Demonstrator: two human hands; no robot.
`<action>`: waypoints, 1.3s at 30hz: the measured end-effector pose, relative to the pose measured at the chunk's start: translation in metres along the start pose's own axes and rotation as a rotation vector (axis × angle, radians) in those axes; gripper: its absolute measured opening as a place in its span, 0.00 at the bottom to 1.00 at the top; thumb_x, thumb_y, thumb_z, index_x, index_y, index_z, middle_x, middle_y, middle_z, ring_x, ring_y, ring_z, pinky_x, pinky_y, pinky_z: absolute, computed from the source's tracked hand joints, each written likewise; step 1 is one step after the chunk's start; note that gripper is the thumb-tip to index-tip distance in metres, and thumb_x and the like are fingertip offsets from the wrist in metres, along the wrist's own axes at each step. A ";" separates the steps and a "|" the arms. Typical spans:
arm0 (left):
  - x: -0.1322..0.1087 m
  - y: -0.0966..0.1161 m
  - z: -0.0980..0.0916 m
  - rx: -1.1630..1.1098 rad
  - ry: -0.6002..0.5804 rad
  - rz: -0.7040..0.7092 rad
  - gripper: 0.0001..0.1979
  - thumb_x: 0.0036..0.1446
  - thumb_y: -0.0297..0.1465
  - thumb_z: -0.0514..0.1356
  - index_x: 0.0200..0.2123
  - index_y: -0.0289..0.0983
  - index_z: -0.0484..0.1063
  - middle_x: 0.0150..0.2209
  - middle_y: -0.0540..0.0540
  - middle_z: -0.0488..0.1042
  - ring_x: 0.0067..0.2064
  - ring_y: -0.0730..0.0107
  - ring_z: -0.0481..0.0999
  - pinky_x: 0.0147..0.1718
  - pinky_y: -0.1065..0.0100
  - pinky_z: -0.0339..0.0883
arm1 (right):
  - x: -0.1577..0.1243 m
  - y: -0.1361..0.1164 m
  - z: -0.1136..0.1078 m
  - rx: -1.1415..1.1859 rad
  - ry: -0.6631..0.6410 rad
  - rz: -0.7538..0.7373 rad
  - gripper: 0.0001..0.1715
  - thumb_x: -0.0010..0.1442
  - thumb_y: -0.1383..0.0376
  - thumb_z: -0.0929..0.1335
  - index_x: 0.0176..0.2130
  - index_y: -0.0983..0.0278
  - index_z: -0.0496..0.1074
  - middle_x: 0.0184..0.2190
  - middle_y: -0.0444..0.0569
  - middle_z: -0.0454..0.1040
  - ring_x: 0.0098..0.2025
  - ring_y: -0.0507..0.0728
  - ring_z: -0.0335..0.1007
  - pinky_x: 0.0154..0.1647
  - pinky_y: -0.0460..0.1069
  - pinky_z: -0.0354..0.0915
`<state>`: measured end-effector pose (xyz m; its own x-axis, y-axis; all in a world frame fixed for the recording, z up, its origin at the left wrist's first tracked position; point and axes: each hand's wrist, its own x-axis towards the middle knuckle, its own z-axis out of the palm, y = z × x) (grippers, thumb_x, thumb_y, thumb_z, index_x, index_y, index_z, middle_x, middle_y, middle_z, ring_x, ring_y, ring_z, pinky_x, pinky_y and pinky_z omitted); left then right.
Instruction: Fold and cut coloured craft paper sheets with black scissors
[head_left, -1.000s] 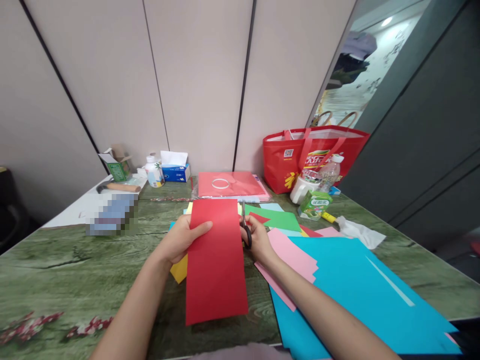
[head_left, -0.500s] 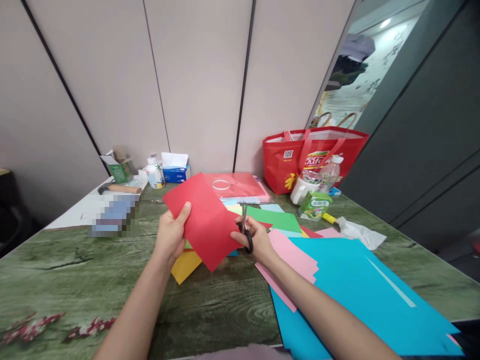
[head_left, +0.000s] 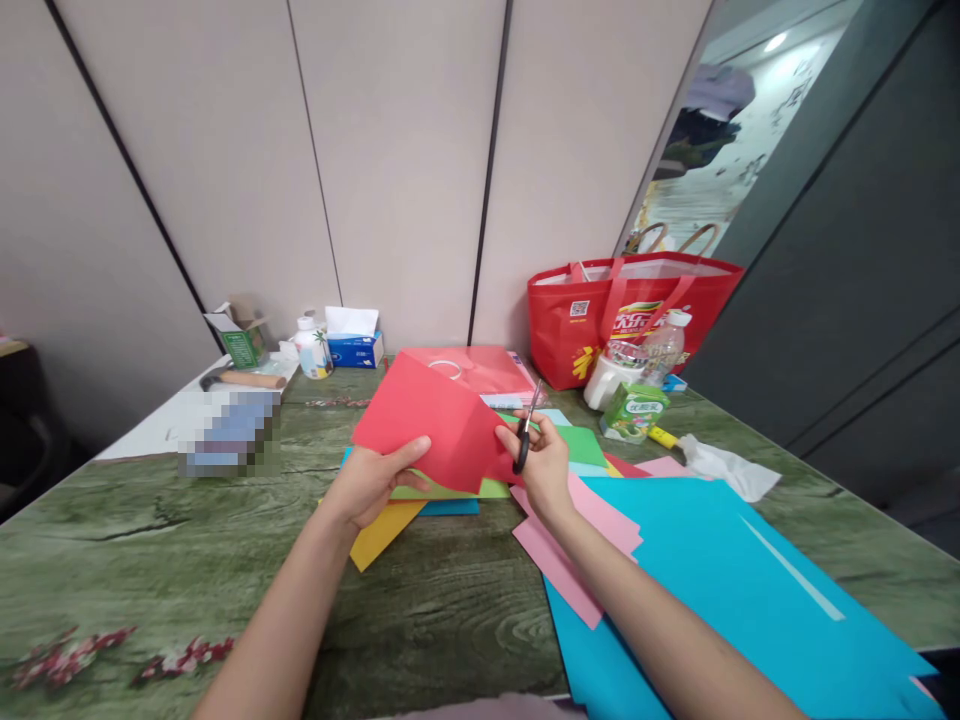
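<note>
A square of red paper (head_left: 427, 415) is held up over the table. My left hand (head_left: 379, 485) grips its near left edge, with the thumb on top and the fingers beneath. Black-handled scissors (head_left: 523, 435) sit in my right hand (head_left: 544, 465), their blades pointing up and away from the paper. The thumb and fingers of that hand are close to the paper's right corner; whether they pinch it I cannot tell. Below the red square lie yellow paper (head_left: 382, 535), green paper (head_left: 585, 445) and pink paper (head_left: 577, 545), partly covered.
A large blue sheet (head_left: 720, 570) covers the right of the table. Behind stand a red bag (head_left: 562, 320), a white mug (head_left: 602, 382), a green carton (head_left: 634, 412) and a plastic bottle (head_left: 667, 345). To the left are a hammer (head_left: 251, 380), a tissue box (head_left: 354, 350) and a white bottle (head_left: 313, 350).
The red paper has turned and tilted flatter, shifting right. My left hand has moved right and down along its edge. My right hand has moved right and slightly up with the scissors.
</note>
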<state>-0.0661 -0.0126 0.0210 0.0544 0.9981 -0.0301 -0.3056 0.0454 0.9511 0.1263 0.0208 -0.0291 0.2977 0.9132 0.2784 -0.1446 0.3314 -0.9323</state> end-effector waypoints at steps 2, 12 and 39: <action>0.002 0.004 0.003 -0.158 0.121 0.037 0.16 0.39 0.26 0.68 0.35 0.35 0.72 0.32 0.49 0.77 0.27 0.71 0.75 0.23 0.66 0.76 | 0.002 0.001 -0.001 0.026 0.039 -0.032 0.25 0.43 0.58 0.73 0.38 0.62 0.64 0.27 0.44 0.70 0.29 0.53 0.67 0.33 0.48 0.63; 0.001 0.006 0.028 -0.387 0.367 0.316 0.16 0.45 0.29 0.66 0.39 0.36 0.69 0.28 0.52 0.76 0.27 0.70 0.78 0.41 0.57 0.73 | -0.039 -0.004 0.014 0.064 -0.833 0.142 0.18 0.46 0.59 0.73 0.36 0.62 0.66 0.25 0.42 0.69 0.26 0.51 0.64 0.29 0.46 0.60; -0.002 -0.038 0.033 0.186 0.543 0.270 0.16 0.45 0.41 0.63 0.32 0.35 0.74 0.32 0.42 0.79 0.40 0.56 0.77 0.43 0.61 0.68 | -0.052 -0.016 0.023 0.113 -0.701 0.254 0.24 0.43 0.55 0.74 0.35 0.64 0.64 0.25 0.42 0.64 0.28 0.50 0.59 0.29 0.46 0.55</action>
<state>-0.0236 -0.0181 -0.0048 -0.5064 0.8549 0.1129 -0.0683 -0.1702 0.9830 0.0917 -0.0265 -0.0239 -0.4231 0.8891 0.1745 -0.2357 0.0779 -0.9687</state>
